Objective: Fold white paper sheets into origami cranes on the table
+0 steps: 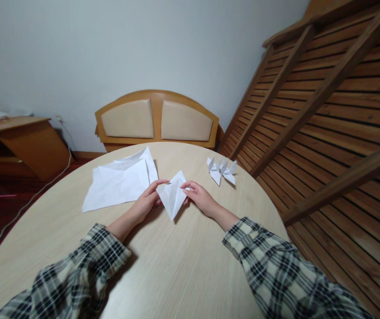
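Observation:
A folded piece of white paper (173, 195), diamond-shaped with creases across its face, is held a little above the table between both hands. My left hand (146, 201) pinches its left corner, thumb and forefinger at the edge. On the opposite side, my right hand (201, 199) grips the right corner, with the thumb on the front and other fingers partly hidden behind. Beyond my right hand stand white folded paper cranes (221, 170), close together. Left of the held paper, a pile of loose white paper sheets (118, 181) reaches close to my left hand.
Everything rests on a round, pale wooden table (163, 274). Behind it is a headboard (157, 117) with padded panels. Slatted wooden boards (326, 110) lean along the right side. A wooden desk (20, 141) stands at far left, with a white cable (40, 190) running down near it.

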The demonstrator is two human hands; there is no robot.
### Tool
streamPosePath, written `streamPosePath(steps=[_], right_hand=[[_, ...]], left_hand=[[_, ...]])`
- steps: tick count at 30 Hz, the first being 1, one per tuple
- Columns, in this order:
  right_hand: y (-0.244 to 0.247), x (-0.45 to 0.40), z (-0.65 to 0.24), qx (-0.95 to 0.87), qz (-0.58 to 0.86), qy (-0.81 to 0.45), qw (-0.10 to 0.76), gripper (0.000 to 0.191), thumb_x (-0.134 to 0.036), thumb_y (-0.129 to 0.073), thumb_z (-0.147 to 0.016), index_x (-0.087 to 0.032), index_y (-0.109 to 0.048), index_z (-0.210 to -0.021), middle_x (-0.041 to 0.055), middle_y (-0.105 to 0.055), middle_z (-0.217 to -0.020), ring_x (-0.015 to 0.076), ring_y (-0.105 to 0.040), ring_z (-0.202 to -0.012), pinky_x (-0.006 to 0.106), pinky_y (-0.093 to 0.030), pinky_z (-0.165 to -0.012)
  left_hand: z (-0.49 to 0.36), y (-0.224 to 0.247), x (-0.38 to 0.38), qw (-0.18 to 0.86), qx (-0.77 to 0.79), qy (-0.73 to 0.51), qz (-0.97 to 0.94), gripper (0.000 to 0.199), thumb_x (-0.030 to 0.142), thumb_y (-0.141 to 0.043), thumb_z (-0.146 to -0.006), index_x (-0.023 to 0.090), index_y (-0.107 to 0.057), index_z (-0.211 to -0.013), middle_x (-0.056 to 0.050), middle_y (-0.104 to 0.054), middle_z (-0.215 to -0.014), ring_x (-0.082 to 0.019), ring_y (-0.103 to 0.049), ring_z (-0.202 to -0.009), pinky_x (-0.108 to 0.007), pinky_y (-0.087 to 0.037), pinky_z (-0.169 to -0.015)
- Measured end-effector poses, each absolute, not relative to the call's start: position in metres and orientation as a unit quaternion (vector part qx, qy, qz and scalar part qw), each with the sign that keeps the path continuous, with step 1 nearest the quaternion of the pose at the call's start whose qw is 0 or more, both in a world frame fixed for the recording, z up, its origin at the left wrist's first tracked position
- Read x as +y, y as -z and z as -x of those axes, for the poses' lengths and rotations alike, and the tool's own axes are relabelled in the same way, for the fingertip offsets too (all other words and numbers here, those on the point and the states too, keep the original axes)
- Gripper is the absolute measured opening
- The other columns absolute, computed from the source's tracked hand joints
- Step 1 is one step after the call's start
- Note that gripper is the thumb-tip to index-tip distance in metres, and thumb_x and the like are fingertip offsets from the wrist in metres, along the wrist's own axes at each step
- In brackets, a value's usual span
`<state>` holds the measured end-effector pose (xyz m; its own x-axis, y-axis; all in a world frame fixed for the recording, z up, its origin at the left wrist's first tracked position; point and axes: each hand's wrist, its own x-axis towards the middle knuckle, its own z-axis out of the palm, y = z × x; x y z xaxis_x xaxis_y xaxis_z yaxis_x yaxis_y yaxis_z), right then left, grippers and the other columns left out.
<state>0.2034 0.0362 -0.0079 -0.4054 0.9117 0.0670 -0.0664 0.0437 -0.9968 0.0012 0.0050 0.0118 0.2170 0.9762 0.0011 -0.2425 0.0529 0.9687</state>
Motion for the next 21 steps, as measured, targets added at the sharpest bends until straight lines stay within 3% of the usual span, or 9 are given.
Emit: streamPosePath(steps=[12, 21], right_hand=[[0.0025, 0.0321, -0.2033, -0.599, 0.379, -0.557, 0.433, 0.016, -0.028, -0.058, -0.079, -0.019, -0.059, -0.092, 0.0003, -0.062, -0.080, 0.0146, -0.054, -0.073, 0.027, -0.040, -0.068], [0.0045, 0.0336, -0.2037, -0.609, 0.381, -0.541, 0.437, 0.018, -0.029, -0.057, -0.079, -0.018, -0.058, -0.092, -0.0012, -0.057, -0.076, 0.0134, -0.048, -0.068, 0.025, -0.035, -0.063]], left_hand=[[-0.0004, -0.0108, 0.0037, 0.546, 0.375, -0.428, -0.615, 0.017, 0.024, -0.064, -0.076, 0.019, -0.061, -0.093, -0.002, -0.058, -0.083, -0.013, -0.050, -0.069, -0.026, -0.039, -0.062], [0.0025, -0.0109, 0.0047, 0.565, 0.320, -0.384, -0.657, 0.025, 0.015, -0.063, -0.069, 0.016, -0.060, -0.093, -0.004, -0.060, -0.088, -0.016, -0.054, -0.079, -0.031, -0.040, -0.075]])
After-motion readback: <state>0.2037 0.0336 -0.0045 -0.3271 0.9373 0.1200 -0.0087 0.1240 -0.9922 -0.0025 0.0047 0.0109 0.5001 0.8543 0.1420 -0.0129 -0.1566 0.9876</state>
